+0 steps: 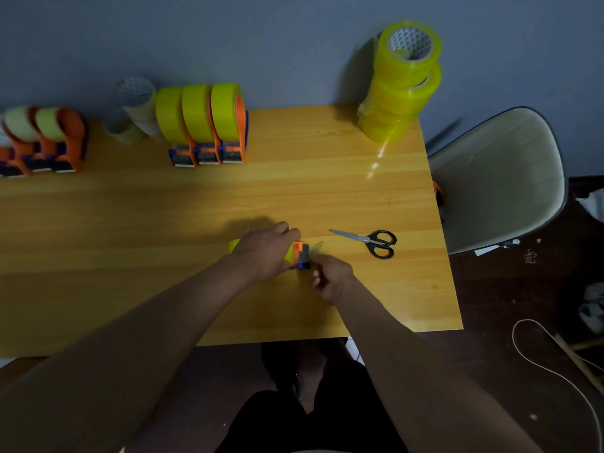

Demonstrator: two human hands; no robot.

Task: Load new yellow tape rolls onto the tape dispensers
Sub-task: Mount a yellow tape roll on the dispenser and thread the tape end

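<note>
I see the dispenser [300, 255], orange and blue with a yellow roll [234, 245] on it, lying near the front right of the table [130, 223]. My left hand [266, 248] is clamped over the roll and body. My right hand [330, 277] pinches at the blade end, where a pale tape tail [316, 246] sticks out; its fingers look closed on that tail, though the tips are too blurred for me to be sure.

The risks I judge: the tail could slip back and stick to the roll, or crease on itself, if the pinch loosens. The serrated blade sits right beside my right fingers. A hard pull could skid the dispenser toward the scissors [372, 241] just beside it. Three loaded dispensers [209, 125] and the spare-roll stack [400, 83] stand well apart at the back.
</note>
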